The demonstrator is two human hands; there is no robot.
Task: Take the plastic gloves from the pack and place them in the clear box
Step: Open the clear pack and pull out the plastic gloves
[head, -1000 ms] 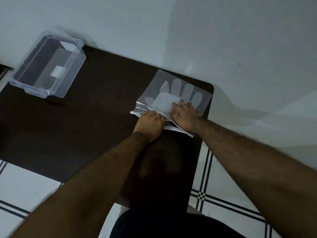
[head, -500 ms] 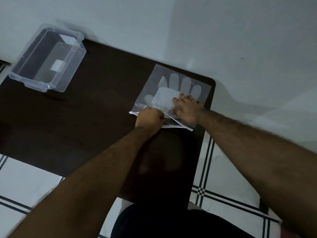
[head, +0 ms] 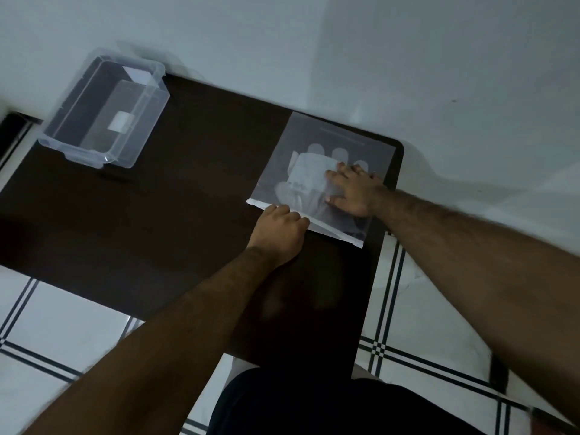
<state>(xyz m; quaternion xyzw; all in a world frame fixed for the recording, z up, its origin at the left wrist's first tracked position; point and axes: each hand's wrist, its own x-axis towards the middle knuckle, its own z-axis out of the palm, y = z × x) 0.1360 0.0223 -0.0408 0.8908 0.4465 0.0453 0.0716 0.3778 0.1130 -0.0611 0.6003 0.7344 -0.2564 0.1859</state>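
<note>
My feed is dim and bluish, with no lamp in view. The dark bench swallows detail; I can barely read its surface, apart from a faint sheen near its front edge. The wall carries a broad soft shadow with a fuzzy border, lighter to the left. The clear box at the bench's far left corner catches pale highlights along its rim. Both forearms smear toward the lower frame corners, and straight floor-tile lines lean from wide-angle distortion. Grain is mild.
</note>
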